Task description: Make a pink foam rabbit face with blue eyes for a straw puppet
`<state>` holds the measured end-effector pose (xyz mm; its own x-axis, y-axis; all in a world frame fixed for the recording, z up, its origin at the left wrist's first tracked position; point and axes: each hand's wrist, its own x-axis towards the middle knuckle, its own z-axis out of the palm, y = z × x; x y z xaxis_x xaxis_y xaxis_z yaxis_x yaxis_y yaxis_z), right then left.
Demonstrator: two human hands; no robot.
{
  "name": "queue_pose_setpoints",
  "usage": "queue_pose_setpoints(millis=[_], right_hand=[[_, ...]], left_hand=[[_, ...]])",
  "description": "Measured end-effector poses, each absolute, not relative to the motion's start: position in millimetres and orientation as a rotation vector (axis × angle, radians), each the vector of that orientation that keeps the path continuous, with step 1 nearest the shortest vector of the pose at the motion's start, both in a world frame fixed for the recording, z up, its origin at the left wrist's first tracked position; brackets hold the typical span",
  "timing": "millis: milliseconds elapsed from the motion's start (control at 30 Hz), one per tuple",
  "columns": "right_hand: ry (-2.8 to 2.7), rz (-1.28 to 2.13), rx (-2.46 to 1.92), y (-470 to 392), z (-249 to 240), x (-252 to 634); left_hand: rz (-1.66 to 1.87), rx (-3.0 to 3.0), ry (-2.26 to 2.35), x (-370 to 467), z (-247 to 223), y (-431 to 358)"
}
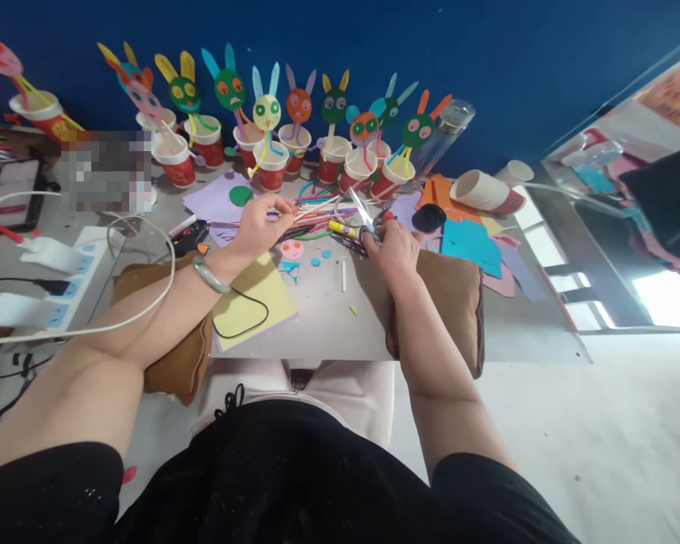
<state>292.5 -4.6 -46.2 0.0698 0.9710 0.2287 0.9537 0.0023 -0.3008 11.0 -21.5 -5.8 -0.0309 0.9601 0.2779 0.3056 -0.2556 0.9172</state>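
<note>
1. The right hand [397,253] holds a pair of scissors [364,211], fingers curled at the handles; the blades point to the far side and slightly left.
2. The left hand [265,221] has its thumb and index fingertips drawn close together at the left end of a bundle of coloured craft stems [317,214]; whether it grips a stem, I cannot tell.
3. The craft stems lie between the two hands, toward the far side of the table [323,325], with a yellow glue stick [341,228] at their near right, just beside the scissors.
4. Nearer than the stems lie a pink paper face [292,249], small blue paper discs [316,262] and a white stick [343,276].
5. Yellow paper [258,298] lies at the near left, a dark cord looped over it; a green disc [241,196] rests on purple paper [209,195] farther off.
6. Along the far side stand red-and-white paper cups [272,177] with long-eared paper figures [267,111] rising from them.
7. To the right are blue paper [470,245], orange paper [437,193] and a stack of cups lying sideways [481,191].
8. A brown cushion [450,302] lies under the right forearm, another under the left.
</note>
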Motion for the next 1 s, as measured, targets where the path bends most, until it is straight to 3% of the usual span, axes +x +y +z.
queue_pose_setpoints(millis=[100, 300, 400, 667, 1000], right_hand=[[-1.915, 0.050, -2.064, -4, -44, 292], [-2.053, 0.029, -2.188, -10, -31, 285], [-2.060, 0.005, -2.162, -11, -28, 283], [-2.045, -0.026, -2.137, -11, -34, 281], [-2.102, 0.009, -2.155, -14, -32, 272]], left_hand=[[1.241, 1.633, 1.343, 11, -7, -15], [0.667, 1.470, 1.241, 6, -8, -5], [0.629, 1.463, 1.211, 2, -7, -3], [0.192, 1.852, 0.921, -2, -26, 2], [0.168, 2.032, 0.900, -10, -26, -4]])
